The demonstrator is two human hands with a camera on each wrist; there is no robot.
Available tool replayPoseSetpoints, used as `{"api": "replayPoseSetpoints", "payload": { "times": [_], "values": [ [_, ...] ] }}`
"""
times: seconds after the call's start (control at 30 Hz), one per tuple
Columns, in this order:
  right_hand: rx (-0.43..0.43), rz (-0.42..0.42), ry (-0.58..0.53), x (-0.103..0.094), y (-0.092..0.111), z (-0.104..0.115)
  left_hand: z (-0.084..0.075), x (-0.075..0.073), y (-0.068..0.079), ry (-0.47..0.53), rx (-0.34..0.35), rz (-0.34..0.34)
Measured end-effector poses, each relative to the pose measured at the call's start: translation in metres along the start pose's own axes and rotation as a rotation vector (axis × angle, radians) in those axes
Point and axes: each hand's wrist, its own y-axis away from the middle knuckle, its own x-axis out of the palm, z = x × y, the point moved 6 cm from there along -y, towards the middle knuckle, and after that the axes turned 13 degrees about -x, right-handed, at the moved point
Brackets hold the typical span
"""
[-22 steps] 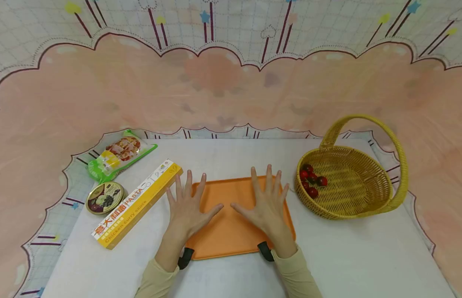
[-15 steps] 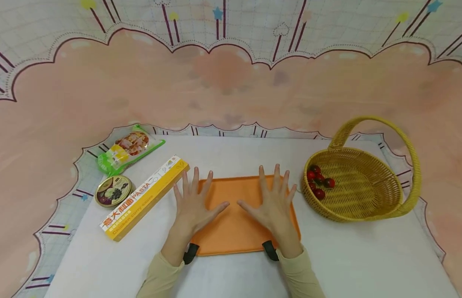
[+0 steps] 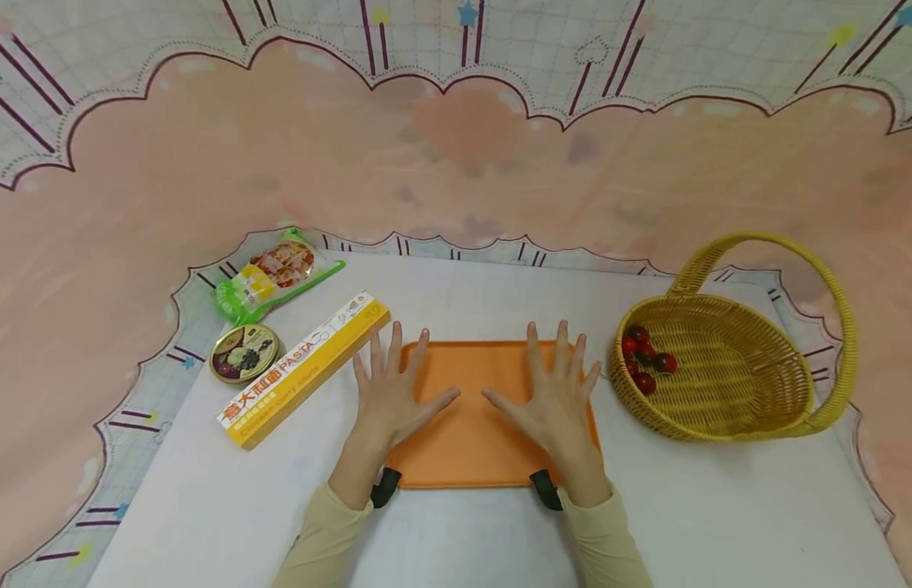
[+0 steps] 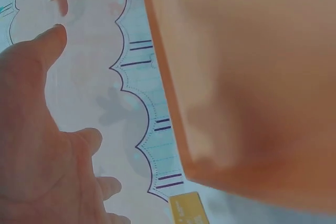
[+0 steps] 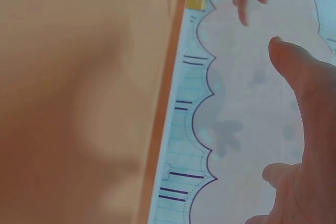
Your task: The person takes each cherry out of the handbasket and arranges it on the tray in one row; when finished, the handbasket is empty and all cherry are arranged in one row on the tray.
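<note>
Both hands are spread over an orange tray (image 3: 470,441) in the head view, palms down with fingers fanned and nothing held. The left hand (image 3: 389,404) covers the tray's left side, its fingers pointing away from the body. Over the right side is the right hand (image 3: 554,408), its thumb pointing toward the other thumb. In the left wrist view the left hand (image 4: 31,129) appears beside the tray (image 4: 252,77), fingers apart. The right wrist view has the right hand (image 5: 315,114) with the tray (image 5: 79,77) to its left. Dark straps circle both wrists.
Left of the tray lie a yellow pasta box (image 3: 304,371), a round tin (image 3: 244,353) and a green food packet (image 3: 275,276). On the right stands a handled wicker basket (image 3: 727,384) with several cherry tomatoes (image 3: 645,359) inside. A patterned cloth (image 3: 456,163) rises behind the white table (image 3: 470,539).
The head view has shifted, so the table items appear farther right, and those at left also higher. Both hands keep their spread pose over the tray.
</note>
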Motion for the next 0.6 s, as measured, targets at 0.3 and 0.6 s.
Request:
{"api": "replayPoseSetpoints", "payload": {
  "times": [0.3,0.6],
  "values": [
    [-0.012,0.026,-0.006,-0.001,-0.003,0.005,0.01,0.001,0.003,0.081,-0.047,0.017],
    [0.002,0.049,-0.016,0.0,0.0,0.007,0.016,0.001,0.0,0.266,-0.028,-0.039]
  ]
}}
